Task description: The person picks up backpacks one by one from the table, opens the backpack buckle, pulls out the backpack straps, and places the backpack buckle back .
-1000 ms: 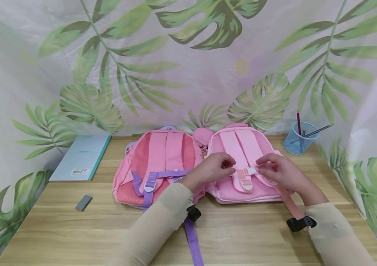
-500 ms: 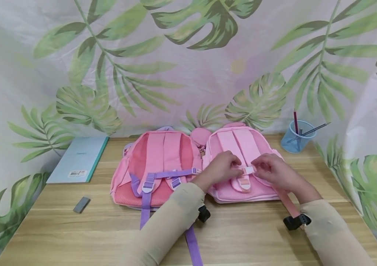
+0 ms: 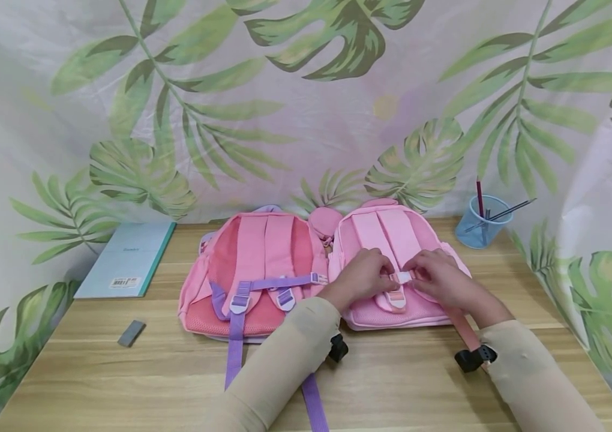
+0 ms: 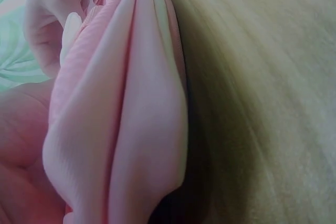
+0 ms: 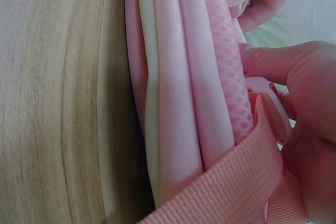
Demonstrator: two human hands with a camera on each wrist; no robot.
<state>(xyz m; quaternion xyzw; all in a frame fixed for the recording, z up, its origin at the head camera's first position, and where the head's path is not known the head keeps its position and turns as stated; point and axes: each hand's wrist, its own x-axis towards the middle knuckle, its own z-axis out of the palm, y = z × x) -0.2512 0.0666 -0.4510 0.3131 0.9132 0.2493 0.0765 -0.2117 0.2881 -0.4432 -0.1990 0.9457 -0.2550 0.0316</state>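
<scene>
A light pink backpack (image 3: 441,312) lies strap side up on the table. Across its two shoulder straps runs a short peach chest strap with a white buckle (image 3: 403,277). My left hand (image 3: 365,276) pinches the buckle's left end between thumb and fingers. From the other side, my right hand (image 3: 441,277) pinches its right end, fingertips close to those of the left. Fingers hide parts of the buckle. In the right wrist view a peach webbing strap (image 5: 226,182) crosses the bag's side below the right hand (image 5: 315,93).
A second pink backpack (image 3: 252,252) with purple straps lies left, its chest strap spanning both shoulder straps. A purple strap tail (image 3: 314,402) trails toward the front. Further left are a light blue notebook (image 3: 128,255) and a grey block (image 3: 131,333). A blue pencil cup (image 3: 479,231) stands back right.
Both hands have drawn closer together around the white buckle. The left forearm has shifted right, uncovering more of the purple-strapped backpack.
</scene>
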